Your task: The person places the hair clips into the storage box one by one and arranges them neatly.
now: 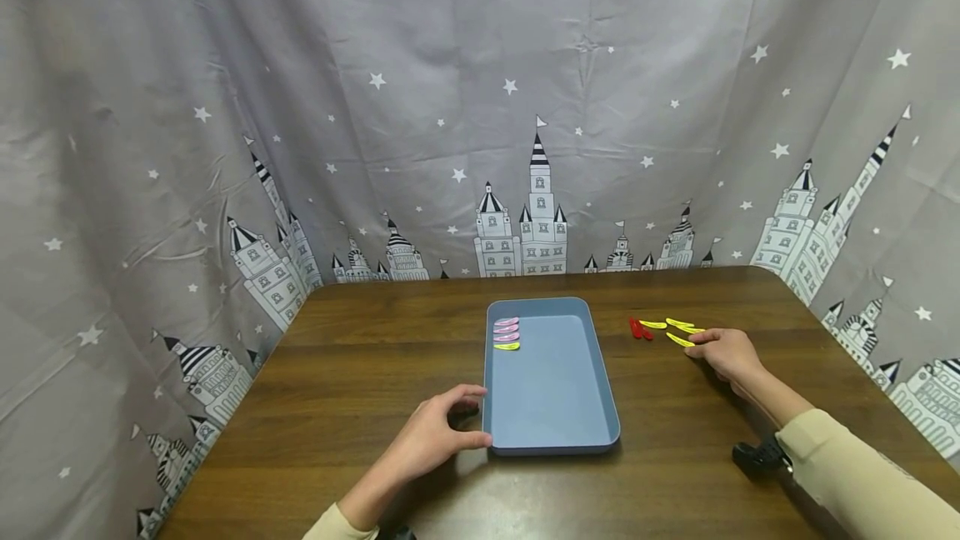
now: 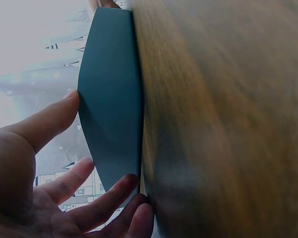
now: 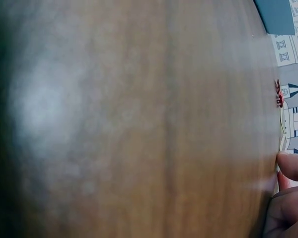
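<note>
Head: left hand (image 1: 432, 435) touches tray (image 1: 551, 394) (blue-grey).

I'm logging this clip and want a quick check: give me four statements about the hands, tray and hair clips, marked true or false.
1. The left hand touches the tray. True.
2. Every clip in the tray is yellow. False: pink clips lie there beside one yellow clip.
3. The right hand is at the loose yellow clips. True.
4. The red clips lie left of the tray. False: the red clips lie on the table to its right.
</note>
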### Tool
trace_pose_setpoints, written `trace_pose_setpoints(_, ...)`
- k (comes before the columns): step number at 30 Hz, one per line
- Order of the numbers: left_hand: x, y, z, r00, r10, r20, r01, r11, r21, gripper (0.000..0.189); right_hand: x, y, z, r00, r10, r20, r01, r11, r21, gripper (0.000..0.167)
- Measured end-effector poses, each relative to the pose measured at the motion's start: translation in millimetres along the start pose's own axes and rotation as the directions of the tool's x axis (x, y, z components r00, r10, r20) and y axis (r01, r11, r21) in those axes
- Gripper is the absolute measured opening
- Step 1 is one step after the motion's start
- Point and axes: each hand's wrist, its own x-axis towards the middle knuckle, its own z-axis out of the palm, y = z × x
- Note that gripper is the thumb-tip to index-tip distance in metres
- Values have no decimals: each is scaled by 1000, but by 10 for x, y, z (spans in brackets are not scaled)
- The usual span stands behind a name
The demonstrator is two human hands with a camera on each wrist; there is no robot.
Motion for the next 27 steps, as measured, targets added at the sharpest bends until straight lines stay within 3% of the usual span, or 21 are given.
trace_pose_setpoints(7,-4,-5,-19,1000,-4,0,4,1000,5,62,6,22,29,1000,1,14,-2,999,45,42)
trace_pose_setpoints(14,2,2,8,1000,9,1,-9,1000,-4,62,-2,22,-29,1000,-23,2,23,1000,-7,41)
trace_pose_setpoints(27,-6,14,-5,1000,8,2,-8,1000,-15,62,7,30,2,1000,-19,-17,19,1000,-2,39)
